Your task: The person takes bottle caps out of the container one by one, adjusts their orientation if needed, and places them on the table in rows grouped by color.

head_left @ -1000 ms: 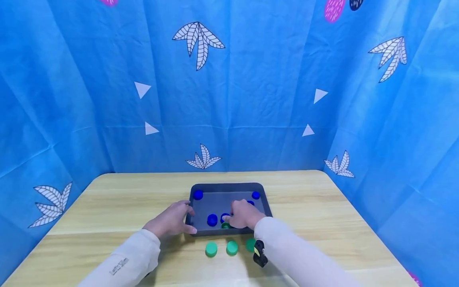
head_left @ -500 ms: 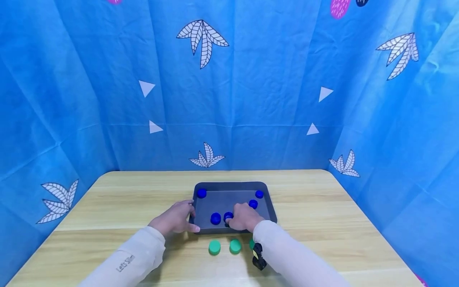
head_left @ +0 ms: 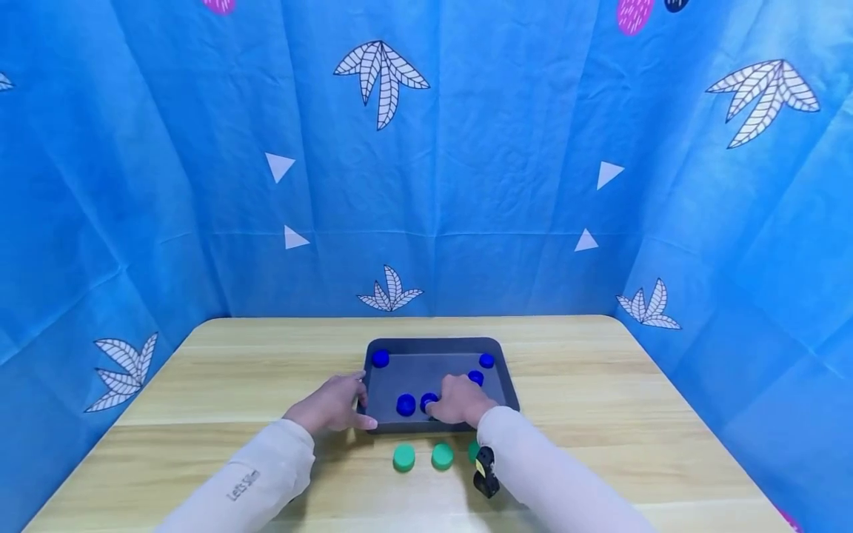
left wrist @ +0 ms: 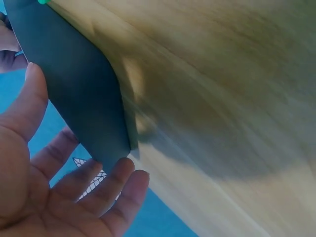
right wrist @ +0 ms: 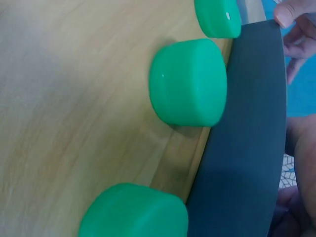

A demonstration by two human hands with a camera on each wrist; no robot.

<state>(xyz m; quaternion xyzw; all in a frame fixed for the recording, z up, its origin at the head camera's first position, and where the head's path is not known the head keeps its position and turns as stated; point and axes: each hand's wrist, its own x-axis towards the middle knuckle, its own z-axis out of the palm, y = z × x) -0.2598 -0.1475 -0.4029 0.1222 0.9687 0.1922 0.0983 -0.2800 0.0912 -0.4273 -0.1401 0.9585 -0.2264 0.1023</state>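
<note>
A dark grey tray (head_left: 420,370) stands on the table. My left hand (head_left: 333,406) holds its left front corner, thumb (left wrist: 32,96) at the front rim and bent fingers along the side wall. Inside the tray, my right hand (head_left: 461,400) reaches down near the front wall, its thumb right at a blue bottle cap (head_left: 429,400). The fingertips are hidden, so I cannot tell what they hold. To the left of that cap lies another blue bottle cap (head_left: 406,405). In the right wrist view, the tray's front wall (right wrist: 242,133) covers most of the right hand.
More blue caps lie in the tray's back left (head_left: 380,358) and right side (head_left: 486,360). In front stand green caps (head_left: 403,457), another green cap (head_left: 443,456) and one partly behind the right sleeve (head_left: 474,451). A blue patterned curtain (head_left: 433,185) surrounds the table (head_left: 266,370).
A green round thing seen under my right fingers inside the tray has gone out of sight beneath that hand. The left hand keeps its place; the head view has shifted slightly.
</note>
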